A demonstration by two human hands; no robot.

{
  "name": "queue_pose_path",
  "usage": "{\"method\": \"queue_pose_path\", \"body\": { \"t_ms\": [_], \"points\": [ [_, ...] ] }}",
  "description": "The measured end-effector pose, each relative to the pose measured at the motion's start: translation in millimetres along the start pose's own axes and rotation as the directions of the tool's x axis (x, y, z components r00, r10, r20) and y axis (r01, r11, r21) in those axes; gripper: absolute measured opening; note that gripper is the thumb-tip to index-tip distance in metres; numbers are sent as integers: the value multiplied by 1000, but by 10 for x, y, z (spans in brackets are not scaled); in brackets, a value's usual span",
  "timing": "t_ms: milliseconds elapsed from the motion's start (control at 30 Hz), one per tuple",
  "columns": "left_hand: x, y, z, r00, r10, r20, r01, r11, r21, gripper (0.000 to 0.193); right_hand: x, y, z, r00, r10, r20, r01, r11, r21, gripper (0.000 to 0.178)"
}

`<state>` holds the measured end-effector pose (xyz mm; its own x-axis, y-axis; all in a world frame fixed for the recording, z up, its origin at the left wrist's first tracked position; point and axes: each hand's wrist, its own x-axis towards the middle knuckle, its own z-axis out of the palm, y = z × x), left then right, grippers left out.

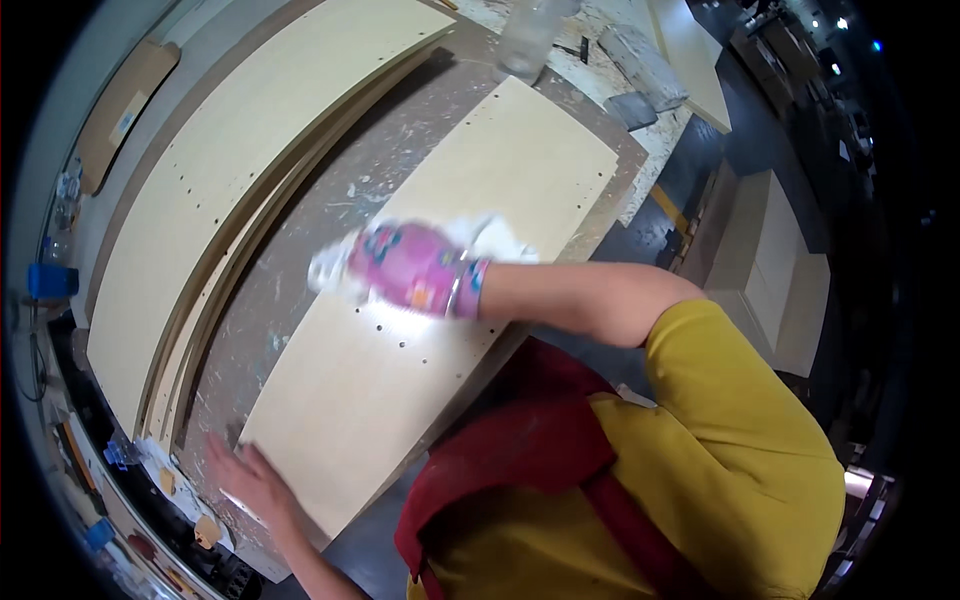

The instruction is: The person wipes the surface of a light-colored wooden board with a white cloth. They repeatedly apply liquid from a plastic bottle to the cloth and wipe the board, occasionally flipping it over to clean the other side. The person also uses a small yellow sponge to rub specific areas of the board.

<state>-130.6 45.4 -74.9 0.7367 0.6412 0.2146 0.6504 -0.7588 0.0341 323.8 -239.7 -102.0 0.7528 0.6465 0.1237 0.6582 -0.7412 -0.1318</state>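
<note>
A pale wooden board (pixel 340 400) with small drilled holes lies slantwise on the worktable. My right hand (pixel 415 265), in a pink flowered glove, presses a white cloth (pixel 497 240) against the middle of the board. The glove is blurred by motion, and the cloth spreads out on both sides of it. Bare and with fingers apart, my left hand (pixel 255 480) rests at the board's lower left corner.
Several similar boards (pixel 230 170) are stacked on the left of the brown, paint-spotted worktable (pixel 255 330). A cloudy plastic bottle (pixel 527 40) stands beyond the board, near a wrapped grey block (pixel 642 65). Large panels (pixel 765 260) stand beyond the table on the right.
</note>
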Motion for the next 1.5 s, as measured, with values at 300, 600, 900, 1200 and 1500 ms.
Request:
{"method": "queue_pose_path", "body": {
  "t_ms": [300,600,900,1200,1500],
  "points": [
    [436,1025,175,960,198,199,-147,959,-244,45,61,-182,-468,978,-35,207,17,996,88,18],
    [432,965,219,961,236,147,-175,923,-342,41,-229,795,-726,954,254,160,-299,758,580,21],
    [419,930,211,956,240,166,-176,928,-328,39,-1316,748,-483,974,-128,-189,182,935,303,26],
    [843,1690,319,926,352,133,-238,822,-518,28,-1436,-423,-298,867,-487,-106,482,764,430,18],
    [1073,1708,430,923,358,140,-279,875,-395,38,-638,1607,-623,892,442,-92,-374,838,398,31]
  ]
}}
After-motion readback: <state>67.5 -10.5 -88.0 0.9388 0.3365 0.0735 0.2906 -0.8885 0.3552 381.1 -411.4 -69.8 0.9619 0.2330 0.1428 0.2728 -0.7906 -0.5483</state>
